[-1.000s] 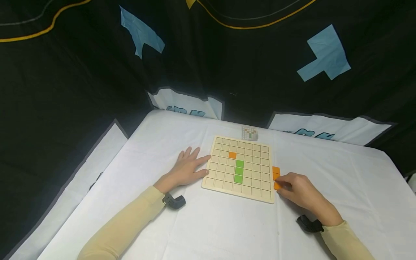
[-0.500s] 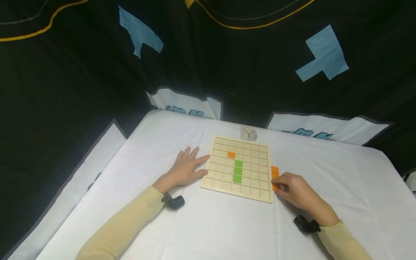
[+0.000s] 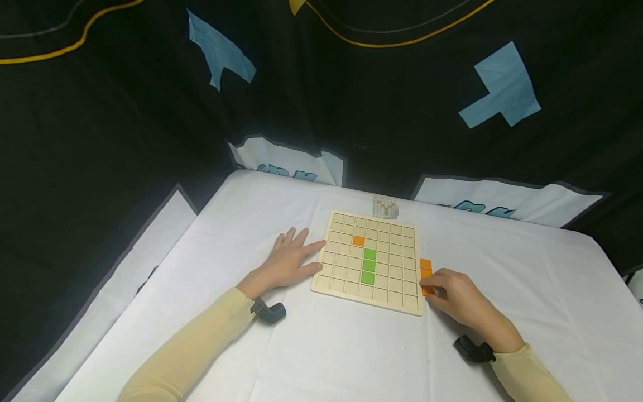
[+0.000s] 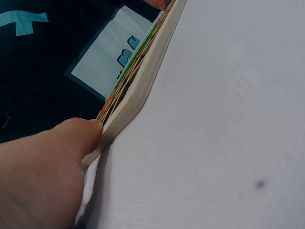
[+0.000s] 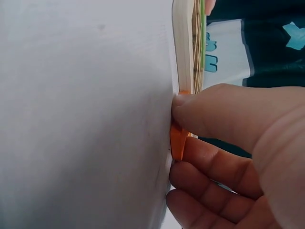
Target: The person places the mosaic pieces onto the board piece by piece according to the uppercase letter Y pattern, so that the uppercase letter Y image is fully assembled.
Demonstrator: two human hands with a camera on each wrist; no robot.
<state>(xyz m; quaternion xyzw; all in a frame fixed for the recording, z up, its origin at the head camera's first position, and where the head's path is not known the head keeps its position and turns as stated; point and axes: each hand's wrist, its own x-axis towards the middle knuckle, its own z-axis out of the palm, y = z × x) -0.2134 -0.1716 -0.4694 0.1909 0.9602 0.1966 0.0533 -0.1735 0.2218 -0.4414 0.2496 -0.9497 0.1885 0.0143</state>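
Observation:
A wooden grid board (image 3: 399,290) lies on the white cloth, with three green tiles (image 3: 369,266) in a column and one orange tile (image 3: 359,240) set in its cells. My left hand (image 3: 287,263) rests on the cloth with fingers spread, thumb and index fingertip at the board's left edge. Against the right edge stands a short row of orange tiles (image 3: 426,264). At its near end my right hand (image 3: 458,294) pinches an orange tile (image 5: 177,143) between thumb and curled fingers; the fingers partly cover the row.
A small card (image 3: 385,207) printed with a coloured grid lies just behind the board. The white-clothed table (image 3: 341,357) backs onto a dark curtain (image 3: 372,100) with blue patches. A dark wrist device (image 3: 269,311) sits at the left sleeve and another (image 3: 474,349) at the right.
The near orange tile has slid away from me along the board's right edge, and its gap to the other tiles has closed. My right hand moved slightly left; the left stayed put.

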